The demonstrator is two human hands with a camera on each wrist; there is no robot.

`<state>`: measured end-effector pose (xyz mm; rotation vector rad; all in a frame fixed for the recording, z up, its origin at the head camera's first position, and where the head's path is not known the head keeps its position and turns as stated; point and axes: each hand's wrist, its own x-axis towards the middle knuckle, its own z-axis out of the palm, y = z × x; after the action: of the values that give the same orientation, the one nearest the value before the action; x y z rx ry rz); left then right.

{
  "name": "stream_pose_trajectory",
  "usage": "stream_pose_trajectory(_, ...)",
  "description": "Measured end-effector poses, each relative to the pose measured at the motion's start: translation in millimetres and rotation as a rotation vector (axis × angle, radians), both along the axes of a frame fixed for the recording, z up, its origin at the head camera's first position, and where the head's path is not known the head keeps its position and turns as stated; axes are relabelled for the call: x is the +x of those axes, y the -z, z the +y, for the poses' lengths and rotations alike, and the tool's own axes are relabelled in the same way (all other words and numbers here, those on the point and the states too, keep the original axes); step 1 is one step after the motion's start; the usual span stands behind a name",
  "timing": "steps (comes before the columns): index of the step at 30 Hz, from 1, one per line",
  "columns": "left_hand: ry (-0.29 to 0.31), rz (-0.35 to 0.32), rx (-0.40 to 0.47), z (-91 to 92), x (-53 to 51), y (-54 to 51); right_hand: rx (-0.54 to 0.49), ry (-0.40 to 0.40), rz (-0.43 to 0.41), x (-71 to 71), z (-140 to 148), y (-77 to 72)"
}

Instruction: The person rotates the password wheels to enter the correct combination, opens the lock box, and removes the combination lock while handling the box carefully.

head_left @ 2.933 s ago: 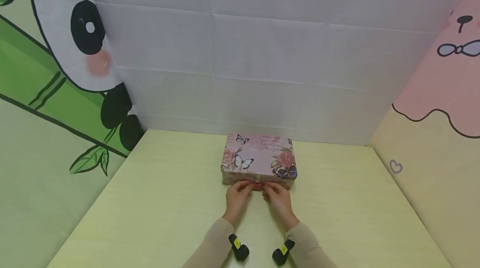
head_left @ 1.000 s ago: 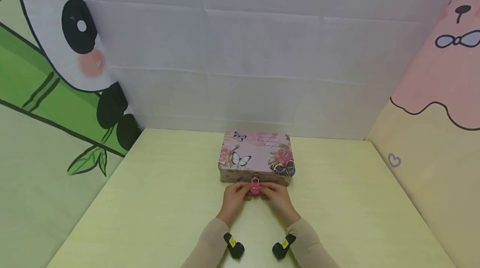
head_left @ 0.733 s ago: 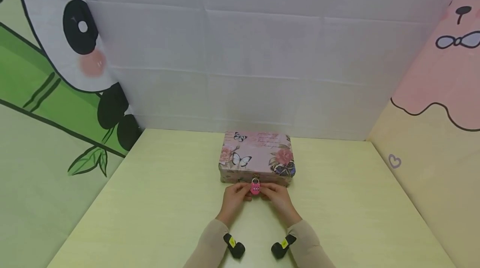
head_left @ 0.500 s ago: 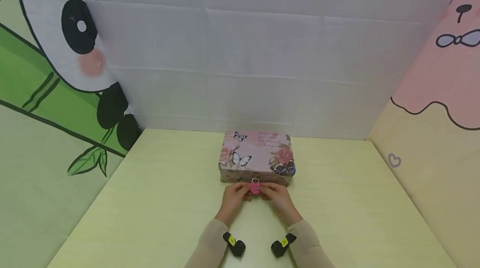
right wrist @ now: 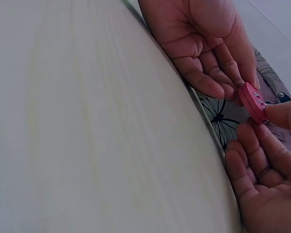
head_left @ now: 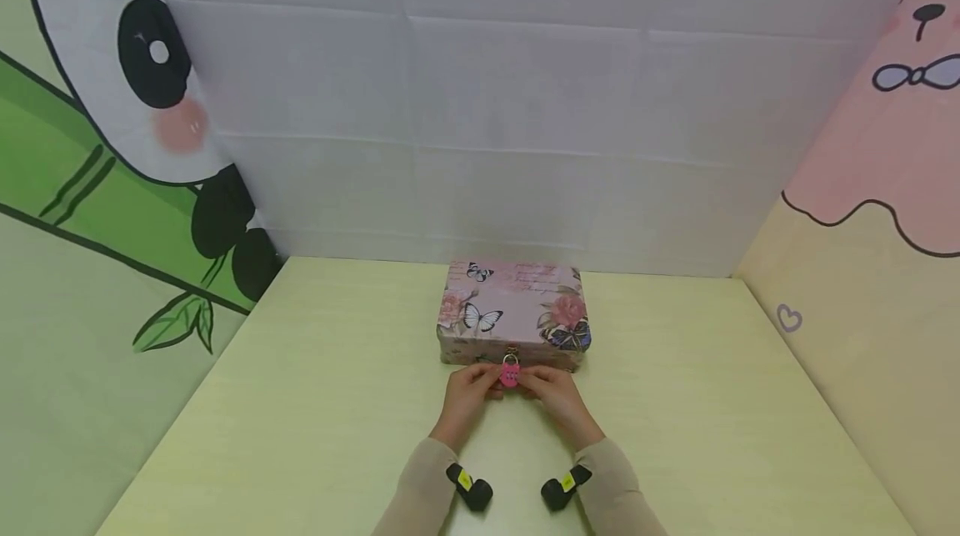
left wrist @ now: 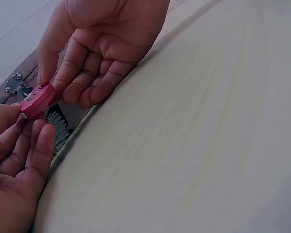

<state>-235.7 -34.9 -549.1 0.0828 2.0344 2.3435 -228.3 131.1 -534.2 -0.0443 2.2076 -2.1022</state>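
Note:
A pink padlock (head_left: pixel 509 374) with dials hangs by its shackle at the front latch of a floral, butterfly-printed box (head_left: pixel 517 307). The left hand (head_left: pixel 461 403) pinches its left side between thumb and fingers; the right hand (head_left: pixel 558 404) pinches the other side. In the left wrist view, the padlock (left wrist: pixel 37 100) lies between the left hand (left wrist: pixel 19 170) at lower left and the right hand (left wrist: pixel 106 48) above. The right wrist view shows the padlock (right wrist: pixel 252 102) with the right hand (right wrist: pixel 269 174) below and the left hand (right wrist: pixel 199 43) above. Fingers partly hide the box front.
The pale yellow table (head_left: pixel 337 403) extends on both sides of the box. A white cloth wall (head_left: pixel 487 102) stands behind it, with printed cartoon walls at left and right. Black devices sit on both wrists.
Compared with the oldest frame, the padlock's dial face has turned into view and both hands have shifted their grip around it. Over the last second the hands have barely moved.

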Motion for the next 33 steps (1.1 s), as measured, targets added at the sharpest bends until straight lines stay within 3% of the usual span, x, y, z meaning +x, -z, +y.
stream_pose_trajectory(7, 0.001, -0.014, -0.008, -0.2, 0.8, -0.3, 0.072, 0.009, -0.019, -0.3, -2, -2.4)
stream_pose_trajectory(13, 0.004, -0.025, -0.005, 0.4, 0.6, 0.4, 0.092, -0.014, -0.015, 13.3, -5, -32.6)
stream_pose_trajectory(15, 0.007, -0.023, -0.002, 0.3, 0.8, -0.7, 0.101, -0.021, -0.003, 14.3, -5, -36.3)
stream_pose_trajectory(22, 0.016, -0.004, -0.006, -0.8, 12.1, -23.6, 0.093, 0.009, -0.008, 1.0, -4, -10.0)
stream_pose_trajectory(26, 0.012, 0.004, -0.003, -0.5, 16.6, -31.7, 0.118, 0.02, -0.001, -0.3, -5, -5.8)
stream_pose_trajectory(31, 0.015, 0.009, 0.002, -0.9, 15.7, -30.1, 0.132, 0.001, 0.014, 0.2, -5, -7.5)
stream_pose_trajectory(33, 0.019, 0.012, 0.01, -0.9, 13.0, -24.7, 0.136, -0.011, 0.024, 0.1, -4, -7.7)
